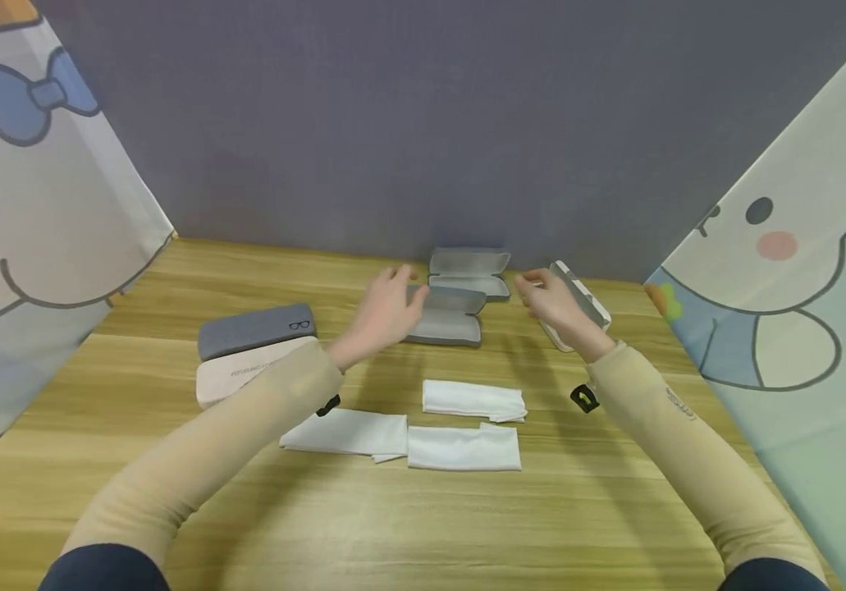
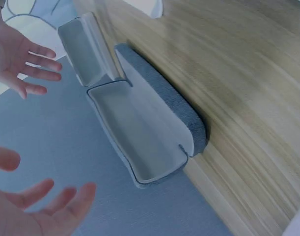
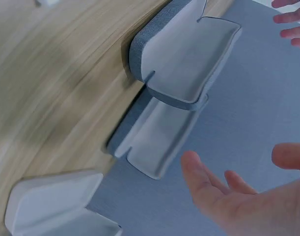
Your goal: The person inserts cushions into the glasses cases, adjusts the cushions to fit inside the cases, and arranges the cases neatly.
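My left hand [image 1: 386, 308] hovers with spread fingers at the left end of the nearer grey glasses case [image 1: 452, 327], which lies open and partly behind the hand. Both halves of that case [image 2: 140, 132] show a bare pale lining in the left wrist view. Another open grey glasses case [image 1: 470, 264] stands just behind it, against the back wall. On the right, my right hand [image 1: 557, 305] is over an open white glasses case [image 1: 591, 302] and covers part of it. Its fingers [image 3: 201, 179] are loosely bent and hold nothing in the right wrist view.
Three folded white cloths lie at the front: one behind [image 1: 473, 400], one left [image 1: 356, 432], one right [image 1: 464, 448]. A closed grey case [image 1: 256, 331] with a glasses print and a closed white case [image 1: 219, 382] lie left. A grey partition [image 1: 408, 123] stands behind the table.
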{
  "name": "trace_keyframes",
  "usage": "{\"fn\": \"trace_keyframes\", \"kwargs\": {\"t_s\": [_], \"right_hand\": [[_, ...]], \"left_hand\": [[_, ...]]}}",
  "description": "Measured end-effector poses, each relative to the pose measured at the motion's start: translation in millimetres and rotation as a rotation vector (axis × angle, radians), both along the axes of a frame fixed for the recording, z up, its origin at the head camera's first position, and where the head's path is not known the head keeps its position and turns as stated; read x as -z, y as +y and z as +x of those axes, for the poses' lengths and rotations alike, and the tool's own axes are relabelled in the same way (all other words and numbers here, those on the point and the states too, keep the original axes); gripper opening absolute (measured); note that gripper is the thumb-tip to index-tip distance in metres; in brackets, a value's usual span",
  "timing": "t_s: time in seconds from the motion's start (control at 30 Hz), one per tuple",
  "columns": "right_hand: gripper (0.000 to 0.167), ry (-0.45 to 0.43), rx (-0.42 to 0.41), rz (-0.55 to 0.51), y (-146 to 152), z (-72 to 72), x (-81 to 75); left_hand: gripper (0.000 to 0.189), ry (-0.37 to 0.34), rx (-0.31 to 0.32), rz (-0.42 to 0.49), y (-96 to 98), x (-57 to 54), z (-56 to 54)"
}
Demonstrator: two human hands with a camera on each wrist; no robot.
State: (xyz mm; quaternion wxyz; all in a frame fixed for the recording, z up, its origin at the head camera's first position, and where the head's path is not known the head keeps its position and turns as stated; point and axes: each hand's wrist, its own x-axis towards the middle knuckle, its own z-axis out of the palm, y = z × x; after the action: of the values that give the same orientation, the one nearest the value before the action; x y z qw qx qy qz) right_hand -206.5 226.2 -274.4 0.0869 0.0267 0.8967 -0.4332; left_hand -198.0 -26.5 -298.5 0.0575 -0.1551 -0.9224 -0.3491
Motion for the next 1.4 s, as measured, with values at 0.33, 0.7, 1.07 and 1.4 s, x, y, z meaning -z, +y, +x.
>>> {"fn": "trace_keyframes", "kwargs": {"t_s": [0.33,0.7,1.07,1.4], "right_hand": [[0.057,0.105,-0.108,0.123,7.5,34.3,0.6],[0.048,0.222,-0.280,0.189,13.4,57.2,16.6],[0.037,0.257,-0.420,0.276,26.4,64.3,49.1],[0.031,0.272,-0.471,0.311,29.5,63.4,69.2]], "left_hand": [[0.047,-0.043,0.153,-0.063,0.8,2.4,9.1],[0.043,-0.121,0.431,-0.166,2.3,25.5,2.7],[0.037,-0.176,0.520,-0.303,12.4,50.6,7.3],[0.036,-0.161,0.517,-0.374,16.9,61.7,12.6]]}}
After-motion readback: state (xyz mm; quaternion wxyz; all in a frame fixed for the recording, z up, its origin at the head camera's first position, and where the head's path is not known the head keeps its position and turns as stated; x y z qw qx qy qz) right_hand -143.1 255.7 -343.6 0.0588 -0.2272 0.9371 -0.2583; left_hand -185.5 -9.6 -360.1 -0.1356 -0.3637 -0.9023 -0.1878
